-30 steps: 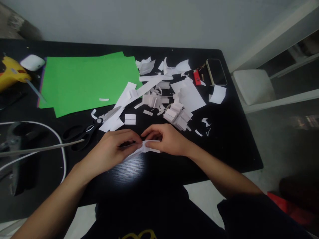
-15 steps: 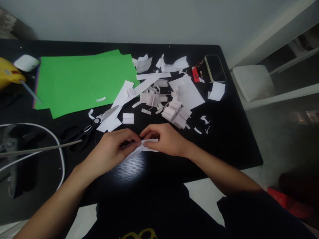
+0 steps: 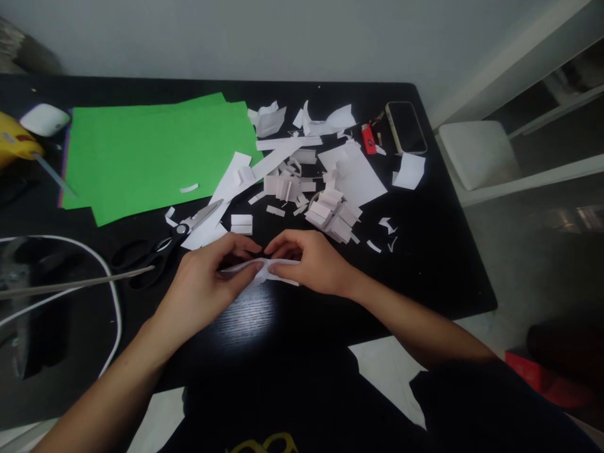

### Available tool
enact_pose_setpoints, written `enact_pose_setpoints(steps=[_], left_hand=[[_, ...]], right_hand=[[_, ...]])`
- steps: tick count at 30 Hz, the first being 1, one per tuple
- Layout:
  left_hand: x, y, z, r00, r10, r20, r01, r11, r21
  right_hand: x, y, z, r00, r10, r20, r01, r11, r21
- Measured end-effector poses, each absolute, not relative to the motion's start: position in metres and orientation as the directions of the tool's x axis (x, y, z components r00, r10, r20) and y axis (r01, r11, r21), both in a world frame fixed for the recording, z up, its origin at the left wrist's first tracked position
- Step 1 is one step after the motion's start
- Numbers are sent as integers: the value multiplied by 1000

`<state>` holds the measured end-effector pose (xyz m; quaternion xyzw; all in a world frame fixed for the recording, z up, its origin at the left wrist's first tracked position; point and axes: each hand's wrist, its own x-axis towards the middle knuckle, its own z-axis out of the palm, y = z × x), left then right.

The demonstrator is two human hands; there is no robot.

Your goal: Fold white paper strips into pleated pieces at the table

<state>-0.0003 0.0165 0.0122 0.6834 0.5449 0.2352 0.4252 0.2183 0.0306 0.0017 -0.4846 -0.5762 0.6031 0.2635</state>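
Both of my hands pinch one small white paper strip [image 3: 257,270] just above the black table [image 3: 438,251], near its front edge. My left hand [image 3: 207,283] grips the strip's left part between thumb and fingers. My right hand [image 3: 309,261] pinches the right part, thumb underneath and fingers curled over it. Just beyond my hands lies a pile of folded white paper pieces [image 3: 333,214]. Black-handled scissors [image 3: 160,242] lie to the left of my left hand.
Green paper sheets [image 3: 155,151] cover the table's back left. White scraps [image 3: 292,163] are strewn over the middle. A phone [image 3: 406,127] and a red lighter [image 3: 367,138] lie at the back right. A yellow glue gun [image 3: 14,148] and a white cable [image 3: 111,289] are at the left.
My left hand has turned and lifted its end of the strip, so the paper now stretches more to the left. The view has shifted slightly.
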Motion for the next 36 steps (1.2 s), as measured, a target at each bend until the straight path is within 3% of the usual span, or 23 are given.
enact_pose_setpoints(steps=[7, 16, 36], left_hand=[[7, 17, 19, 169, 966, -195, 284, 142, 948], [24, 4, 13, -81, 983, -167, 279, 183, 943], [28, 6, -5, -63, 980, -191, -8, 190, 982]], right_hand=[[215, 32, -2, -277, 911, -305, 103, -287, -952], [205, 25, -2, -207, 925, -318, -75, -339, -938], [199, 20, -7, -175, 952, -252, -229, -288, -930]])
